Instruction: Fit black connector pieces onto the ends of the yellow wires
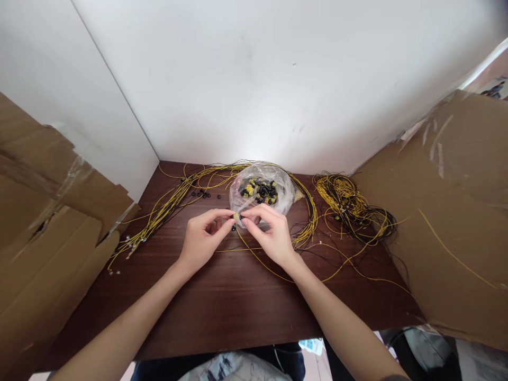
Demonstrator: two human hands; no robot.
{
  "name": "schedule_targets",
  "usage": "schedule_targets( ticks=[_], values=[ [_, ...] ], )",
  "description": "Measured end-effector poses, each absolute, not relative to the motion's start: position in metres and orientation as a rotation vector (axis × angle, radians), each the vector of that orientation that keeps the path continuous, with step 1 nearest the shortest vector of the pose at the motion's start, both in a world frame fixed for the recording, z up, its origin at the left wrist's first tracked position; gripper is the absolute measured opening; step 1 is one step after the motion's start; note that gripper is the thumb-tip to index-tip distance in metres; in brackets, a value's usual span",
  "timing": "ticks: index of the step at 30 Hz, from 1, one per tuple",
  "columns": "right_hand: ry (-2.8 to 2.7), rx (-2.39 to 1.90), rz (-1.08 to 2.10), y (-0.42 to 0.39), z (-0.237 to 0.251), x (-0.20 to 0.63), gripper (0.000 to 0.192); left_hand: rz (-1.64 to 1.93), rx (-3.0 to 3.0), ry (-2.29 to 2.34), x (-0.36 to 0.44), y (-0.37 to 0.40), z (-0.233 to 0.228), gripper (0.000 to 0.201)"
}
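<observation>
My left hand and my right hand meet over the middle of a dark wooden table. Together their fingertips pinch a small yellow part with a yellow-and-black wire running from it toward the right. Just behind the hands lies a clear plastic bag holding several small black and yellow parts.
A long bundle of yellow and black wires stretches across the left of the table. A tangled coil of wires lies at the right. Loose black bits sit near the back. Cardboard sheets flank both sides. White walls stand behind.
</observation>
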State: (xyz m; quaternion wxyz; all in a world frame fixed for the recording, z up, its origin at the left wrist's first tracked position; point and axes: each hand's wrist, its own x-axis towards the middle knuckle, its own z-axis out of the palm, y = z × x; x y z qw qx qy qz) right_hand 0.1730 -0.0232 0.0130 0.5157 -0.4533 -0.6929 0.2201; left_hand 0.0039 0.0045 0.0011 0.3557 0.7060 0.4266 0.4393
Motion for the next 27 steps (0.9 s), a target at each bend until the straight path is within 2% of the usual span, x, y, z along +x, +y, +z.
schedule_targets(
  ticks=[14, 27],
  values=[
    [-1.783, -1.098, 0.400, -0.0258, 0.0103, 0.1724, 0.013, 1.132, 1.937, 1.042, 0.0047, 0.0029, 0.0003, 0.014],
    [-1.829, -1.099, 0.365, -0.0291, 0.0067, 0.1696, 0.014, 1.015, 1.723, 1.069, 0.0063, 0.0018, 0.0073, 0.021]
  ],
)
